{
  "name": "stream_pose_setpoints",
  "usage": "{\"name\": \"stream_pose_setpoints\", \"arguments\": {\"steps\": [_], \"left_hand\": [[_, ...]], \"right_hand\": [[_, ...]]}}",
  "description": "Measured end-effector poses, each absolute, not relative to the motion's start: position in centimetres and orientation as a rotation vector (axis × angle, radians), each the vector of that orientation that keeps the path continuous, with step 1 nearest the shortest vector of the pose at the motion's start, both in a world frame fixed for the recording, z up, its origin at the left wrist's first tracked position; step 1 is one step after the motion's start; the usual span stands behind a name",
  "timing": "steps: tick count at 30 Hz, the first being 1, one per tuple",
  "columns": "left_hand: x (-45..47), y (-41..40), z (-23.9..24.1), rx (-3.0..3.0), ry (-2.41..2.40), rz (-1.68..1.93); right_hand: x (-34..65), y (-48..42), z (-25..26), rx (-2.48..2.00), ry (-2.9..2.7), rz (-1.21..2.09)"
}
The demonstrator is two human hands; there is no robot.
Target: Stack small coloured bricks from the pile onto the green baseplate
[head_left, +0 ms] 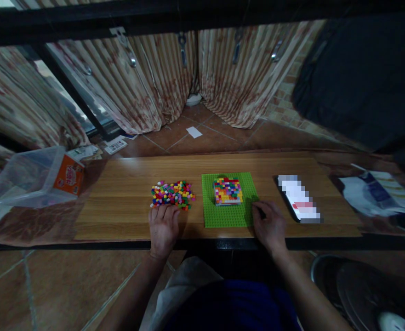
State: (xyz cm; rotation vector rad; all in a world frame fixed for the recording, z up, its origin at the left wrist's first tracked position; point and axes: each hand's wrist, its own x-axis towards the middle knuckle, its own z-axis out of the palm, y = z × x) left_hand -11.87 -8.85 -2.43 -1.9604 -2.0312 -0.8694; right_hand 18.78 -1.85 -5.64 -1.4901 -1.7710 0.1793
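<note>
A green studded baseplate (228, 220) lies on the wooden tabletop. Standing on it is a block built of many small coloured bricks (227, 190), with a pale lower edge. To the left is a loose pile of small coloured bricks (171, 193). My left hand (163, 226) is at the near edge of this pile, its fingers curled down and together; their tips are hidden, so what they hold cannot be made out. My right hand (270, 225) is closed at the right edge of the baseplate, thumb and fingers curled against it.
A phone (297, 197) with a blurred screen lies to the right on the wooden table (119, 184). Left of the table stands a clear plastic bin (33, 177) with an orange label. Packaging (381, 193) is at the right. Curtains (147, 82) hang behind the table.
</note>
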Motion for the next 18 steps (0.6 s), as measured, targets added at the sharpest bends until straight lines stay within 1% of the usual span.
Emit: {"name": "stream_pose_setpoints", "arguments": {"steps": [3,6,8,10,12,14,16,18], "left_hand": [[-11.5,-8.8,-1.9,-1.951,-2.125,-1.130],[-10.9,-8.3,-1.5,-1.823,-2.325,-1.535],[-10.4,-7.6,-1.3,-1.655,-2.499,-1.922],[-9.8,-7.0,-1.0,-1.411,-2.614,-2.414],[-9.2,-6.6,-0.6,-1.138,-2.617,-2.902],[-8.7,-6.4,-0.2,-0.900,-2.557,-3.257],[-8.4,-6.4,0.2,-0.724,-2.528,-3.444],[-8.1,-6.6,0.4,-0.597,-2.539,-3.518]], "right_hand": [[18.8,-1.9,-5.6,-1.494,-1.773,0.180],[18.8,-1.9,-5.5,-1.505,-1.768,0.183],[18.7,-1.9,-5.5,-1.511,-1.769,0.201],[18.7,-1.9,-5.5,-1.513,-1.772,0.217],[18.6,-1.9,-5.5,-1.515,-1.767,0.221],[18.6,-1.9,-5.5,-1.511,-1.759,0.221],[18.6,-1.9,-5.6,-1.504,-1.752,0.221],[18.7,-1.9,-5.4,-1.494,-1.737,0.231]]}}
